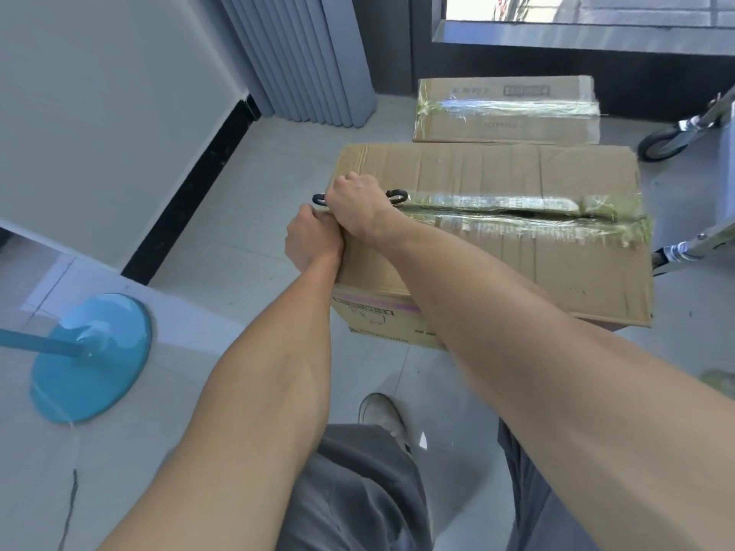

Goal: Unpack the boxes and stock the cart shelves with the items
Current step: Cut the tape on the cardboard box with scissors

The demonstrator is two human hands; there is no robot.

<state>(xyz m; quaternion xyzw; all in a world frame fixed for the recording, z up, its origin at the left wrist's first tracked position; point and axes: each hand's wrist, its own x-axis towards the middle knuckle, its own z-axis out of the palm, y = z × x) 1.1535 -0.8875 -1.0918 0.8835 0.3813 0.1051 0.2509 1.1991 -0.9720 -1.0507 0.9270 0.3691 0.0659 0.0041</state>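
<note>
A large cardboard box (517, 264) stands on the floor in front of me, and the tape (517, 210) along its top seam is split open. My right hand (354, 202) grips black scissors (397, 197) at the seam's left end; only their handle loops show on either side of the fist. Just below it, my left hand (312, 240) is curled at the box's left top edge, and whether it holds the tape or the cardboard I cannot tell. A second, taped box (505, 113) lies behind the first.
The metal cart (694, 242) with castor wheels (660, 143) stands at the right edge, close to the box. A blue round stand base (91, 355) sits on the floor at the left. Grey vertical blinds (302, 53) and a wall are behind. My shoe (384, 415) is near the box.
</note>
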